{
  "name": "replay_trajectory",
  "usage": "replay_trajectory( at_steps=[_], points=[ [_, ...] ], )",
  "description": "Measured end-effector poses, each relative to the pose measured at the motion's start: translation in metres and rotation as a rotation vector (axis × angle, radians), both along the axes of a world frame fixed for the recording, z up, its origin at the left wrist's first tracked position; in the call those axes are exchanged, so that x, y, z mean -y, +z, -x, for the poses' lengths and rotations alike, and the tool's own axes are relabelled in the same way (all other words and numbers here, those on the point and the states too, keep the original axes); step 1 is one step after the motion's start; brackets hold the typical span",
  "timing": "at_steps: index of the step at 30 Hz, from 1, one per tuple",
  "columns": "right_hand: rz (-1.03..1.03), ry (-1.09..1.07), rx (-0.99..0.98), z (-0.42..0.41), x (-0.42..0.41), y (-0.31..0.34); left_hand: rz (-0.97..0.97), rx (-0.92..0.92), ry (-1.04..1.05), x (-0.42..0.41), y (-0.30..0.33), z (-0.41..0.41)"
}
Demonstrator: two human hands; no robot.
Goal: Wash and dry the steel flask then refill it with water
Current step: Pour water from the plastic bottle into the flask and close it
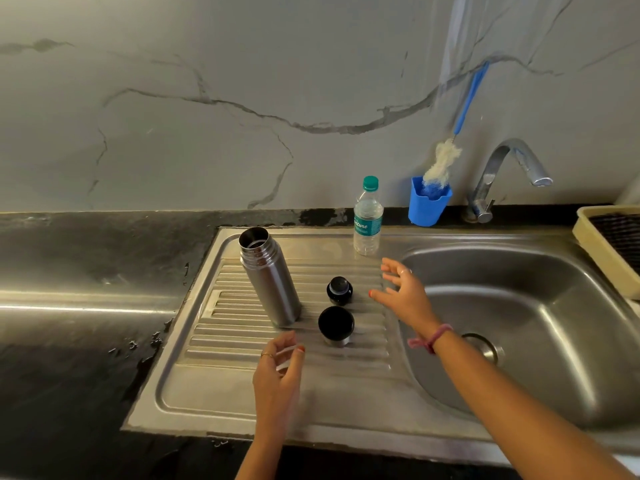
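Blue cup point(427, 207) left of tap point(498, 174), holding bottle brush point(446, 161). Beige tray point(606, 244) right of tap, at frame edge. Marble wall point(207, 98) behind tap.

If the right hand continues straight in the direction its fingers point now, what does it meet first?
The right hand is open, fingers pointing left over the drainboard. The small black stopper probably comes first, with the steel flask behind it. How high the hand is above them is unclear, so it might pass over.
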State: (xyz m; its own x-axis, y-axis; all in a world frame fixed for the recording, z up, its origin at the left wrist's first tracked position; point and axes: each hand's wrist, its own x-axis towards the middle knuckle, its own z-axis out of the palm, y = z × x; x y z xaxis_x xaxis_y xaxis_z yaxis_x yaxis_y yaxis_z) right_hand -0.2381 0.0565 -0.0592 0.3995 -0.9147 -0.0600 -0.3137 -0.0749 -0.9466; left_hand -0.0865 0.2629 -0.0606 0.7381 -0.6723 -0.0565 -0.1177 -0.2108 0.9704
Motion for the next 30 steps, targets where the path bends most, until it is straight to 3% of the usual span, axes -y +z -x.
replay_trajectory(
  at_steps=[10,26,30],
  points=[
    [-0.054,-0.073,0.052,-0.023,-0.036,-0.026,-0.110,0.003,0.025,0.014,-0.021,-0.042],
    [0.008,0.351,-0.262,-0.056,0.018,-0.015,-0.015,0.024,0.029,0.088,0.019,-0.073],
    [0.004,0.372,-0.293,-0.059,0.022,-0.016,-0.029,0.035,0.059,0.090,0.021,-0.074]
  ],
)
